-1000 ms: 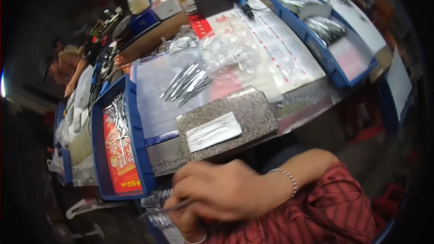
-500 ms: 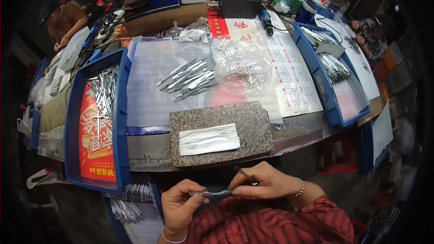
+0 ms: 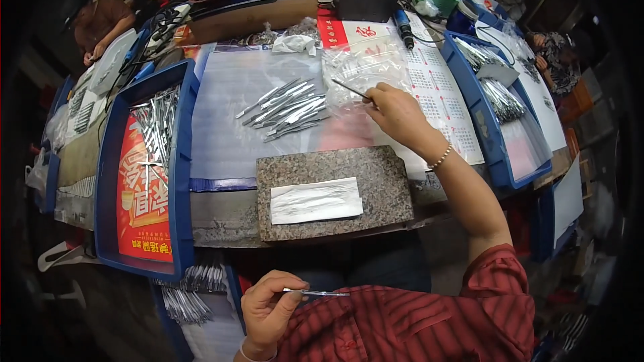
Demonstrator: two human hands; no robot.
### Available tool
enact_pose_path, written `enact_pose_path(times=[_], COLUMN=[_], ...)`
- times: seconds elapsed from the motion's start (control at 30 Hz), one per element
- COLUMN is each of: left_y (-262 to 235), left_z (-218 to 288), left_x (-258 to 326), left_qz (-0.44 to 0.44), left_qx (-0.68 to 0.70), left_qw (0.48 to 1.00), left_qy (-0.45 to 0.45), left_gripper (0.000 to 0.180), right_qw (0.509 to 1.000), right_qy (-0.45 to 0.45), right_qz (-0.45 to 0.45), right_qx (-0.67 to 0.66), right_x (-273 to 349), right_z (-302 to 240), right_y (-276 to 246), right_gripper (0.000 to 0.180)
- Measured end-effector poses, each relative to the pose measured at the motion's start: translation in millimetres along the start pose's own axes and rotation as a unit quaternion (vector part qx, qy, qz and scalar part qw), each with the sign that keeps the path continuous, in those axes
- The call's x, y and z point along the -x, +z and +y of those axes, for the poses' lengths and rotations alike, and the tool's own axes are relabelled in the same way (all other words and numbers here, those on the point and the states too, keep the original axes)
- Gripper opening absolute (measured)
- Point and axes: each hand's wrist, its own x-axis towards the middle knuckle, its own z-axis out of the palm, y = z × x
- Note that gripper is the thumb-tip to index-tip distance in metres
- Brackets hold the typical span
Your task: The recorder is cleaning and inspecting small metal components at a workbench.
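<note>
Down by my lap, my left hand (image 3: 267,308) pinches a slim silver metal piece (image 3: 327,293) between thumb and fingers, its length pointing right. My right hand (image 3: 401,115) is stretched out over the table with a thin dark rod (image 3: 350,89) in its fingers; the rod's free end points left, above a clear plastic bag (image 3: 362,64). Left of that hand, a loose pile of slim silver metal pieces (image 3: 285,106) rests on a plastic-covered sheet. Between my hands, at the table's near edge, a folded white paper (image 3: 315,201) with dark streaks lies on a speckled stone slab (image 3: 335,161).
A blue tray (image 3: 184,181) of metal pieces stands on the left, another blue tray (image 3: 473,110) on the right. At the back are a black box (image 3: 365,1) and a blue-and-black corded tool (image 3: 404,30). People sit at work far left and far right.
My right hand has moved away from my left hand, forward and up over the table, carrying the dark rod. My left hand stays low with the metal piece. The view has shifted slightly.
</note>
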Motion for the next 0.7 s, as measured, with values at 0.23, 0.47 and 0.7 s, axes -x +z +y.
enact_pose_path(times=[0.23,0.47,0.7], left_y=[-8,-14,-13], left_z=[2,-1,7], left_x=[7,7,14], left_qz=[0.001,-0.026,-0.05], left_qx=[-0.031,-0.036,-0.052], left_qw=[0.999,0.998,0.997], left_qy=[-0.026,-0.036,-0.015], left_gripper=[0.012,0.015,0.014], right_qw=[0.995,0.998,0.995], right_qy=[-0.016,-0.006,0.084], right_qz=[-0.013,0.067,0.055], right_qx=[0.095,-0.019,0.006], right_x=[-26,-16,-11], right_z=[-9,-8,-20], right_y=[31,23,17], right_gripper=[0.009,0.01,0.016])
